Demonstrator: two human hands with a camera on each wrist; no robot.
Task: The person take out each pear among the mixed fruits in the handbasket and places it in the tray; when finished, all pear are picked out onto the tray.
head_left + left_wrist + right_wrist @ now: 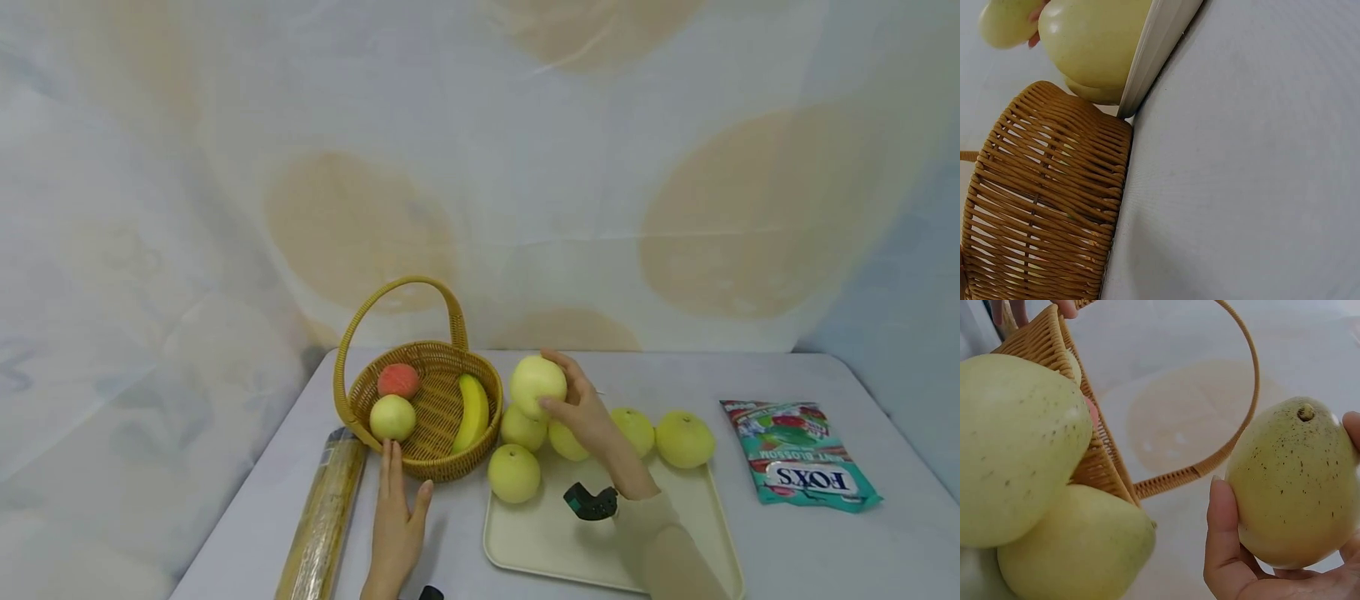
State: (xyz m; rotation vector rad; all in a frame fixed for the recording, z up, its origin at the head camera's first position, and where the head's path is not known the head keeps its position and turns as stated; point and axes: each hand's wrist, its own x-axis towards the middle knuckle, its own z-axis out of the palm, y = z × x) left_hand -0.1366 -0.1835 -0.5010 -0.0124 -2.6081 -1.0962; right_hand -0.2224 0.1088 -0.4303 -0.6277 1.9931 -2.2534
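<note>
My right hand (581, 408) holds a pale yellow-green pear (537, 387) raised over the near-white tray, to the right of the basket. In the right wrist view the thumb and fingers curl round this speckled pear (1297, 481), stem upward. My left hand (397, 521) lies with straight fingers at the front rim of the wicker basket (450, 469). In the basket are a red peach-like fruit (398, 380), another pear (392, 417) and a banana (472, 412). The left wrist view shows the basket's woven side (1041, 200).
Several more pears (514, 473) sit on the tray (562, 546), close to the basket. A Fox's candy bag (802, 454) lies at the right. Left of the basket is a long, shiny wrapped bundle (318, 517). The basket's tall handle (405, 282) arches upward.
</note>
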